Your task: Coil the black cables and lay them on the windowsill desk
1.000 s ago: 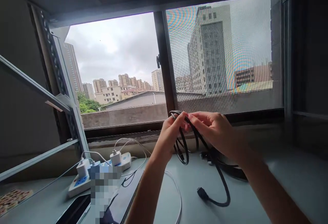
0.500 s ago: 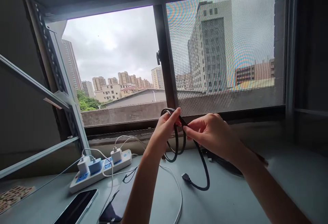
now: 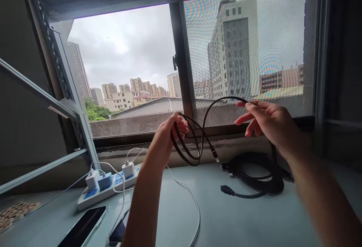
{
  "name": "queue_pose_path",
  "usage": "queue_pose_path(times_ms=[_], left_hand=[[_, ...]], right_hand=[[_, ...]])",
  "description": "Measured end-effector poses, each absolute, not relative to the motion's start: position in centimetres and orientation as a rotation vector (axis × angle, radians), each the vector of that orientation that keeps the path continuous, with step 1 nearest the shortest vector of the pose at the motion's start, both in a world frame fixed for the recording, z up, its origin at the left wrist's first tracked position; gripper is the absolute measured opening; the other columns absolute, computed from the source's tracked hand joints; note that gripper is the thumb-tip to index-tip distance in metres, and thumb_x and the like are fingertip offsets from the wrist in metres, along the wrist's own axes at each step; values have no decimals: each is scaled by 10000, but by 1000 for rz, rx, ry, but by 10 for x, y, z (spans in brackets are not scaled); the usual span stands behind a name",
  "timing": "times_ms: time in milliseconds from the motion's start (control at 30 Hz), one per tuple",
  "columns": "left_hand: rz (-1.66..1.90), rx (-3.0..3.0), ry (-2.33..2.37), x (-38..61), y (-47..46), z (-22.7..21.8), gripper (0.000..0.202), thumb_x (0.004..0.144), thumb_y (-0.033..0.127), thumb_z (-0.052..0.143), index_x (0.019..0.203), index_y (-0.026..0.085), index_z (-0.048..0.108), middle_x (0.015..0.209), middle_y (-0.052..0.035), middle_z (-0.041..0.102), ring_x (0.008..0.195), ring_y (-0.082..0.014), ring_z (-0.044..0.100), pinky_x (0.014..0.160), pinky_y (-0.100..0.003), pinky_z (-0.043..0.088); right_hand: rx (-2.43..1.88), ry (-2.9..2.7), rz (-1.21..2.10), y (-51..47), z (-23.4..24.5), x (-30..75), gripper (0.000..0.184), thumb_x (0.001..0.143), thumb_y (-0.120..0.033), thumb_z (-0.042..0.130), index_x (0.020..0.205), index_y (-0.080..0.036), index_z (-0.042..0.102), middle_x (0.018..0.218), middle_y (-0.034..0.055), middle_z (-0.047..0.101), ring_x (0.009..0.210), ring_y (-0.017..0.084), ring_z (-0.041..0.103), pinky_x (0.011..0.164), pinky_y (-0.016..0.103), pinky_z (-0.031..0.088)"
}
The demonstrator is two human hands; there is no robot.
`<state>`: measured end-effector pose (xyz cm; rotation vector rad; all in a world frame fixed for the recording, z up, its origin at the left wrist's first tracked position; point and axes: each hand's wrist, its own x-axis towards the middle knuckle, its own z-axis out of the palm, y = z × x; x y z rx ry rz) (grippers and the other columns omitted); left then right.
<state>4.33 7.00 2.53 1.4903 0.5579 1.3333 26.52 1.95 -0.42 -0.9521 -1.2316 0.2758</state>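
Above the pale table [image 3: 240, 220], left of the coiled cord [image 3: 278, 183], the half-curled left hand [image 3: 166, 132] holds a black cable [image 3: 203, 135] partly gathered into loops, its rightward stretch, not yet looped, pinched by the otherwise loosely spread right hand [image 3: 273, 120].

desk workspace [image 3: 234, 222], power strip [image 3: 117, 180], window [image 3: 182, 69]

No readable text, label, brand, number or sign on anything in view.
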Motion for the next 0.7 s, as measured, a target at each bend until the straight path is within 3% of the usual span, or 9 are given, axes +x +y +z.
queue_pose_path(times_ms=[167,333,533,700], left_hand=[[1675,1191,558,24,77,37,249,759,330,617,635,171,471,578,34,494,500,-69,481,439,-155,361],[1826,1064,467,15,79,41,299,830,322,562,597,176,444,503,57,440,428,-45,428,393,-135,323],[2096,1030,591,18,81,38,421,913,372,383,572,166,519,446,32,454,409,-57,410,371,-143,313],[2092,1143,645,22,90,32,278,818,259,482,586,139,577,415,39,440,358,-56,367,331,-160,249]], right_hand=[[-841,-1132,466,11,1,272,197,760,-342,606,869,-206,514,647,13,624,376,120,489,335,193,345],[-605,-1137,787,6,4,266,162,686,-230,592,809,-225,487,581,-46,494,359,90,378,327,193,263],[-576,-1144,864,4,7,260,216,751,-297,591,678,-222,402,574,-45,419,355,77,327,329,201,240],[-564,-1179,809,-1,9,255,257,707,-316,628,646,-210,402,552,-56,415,345,61,328,319,191,230]])
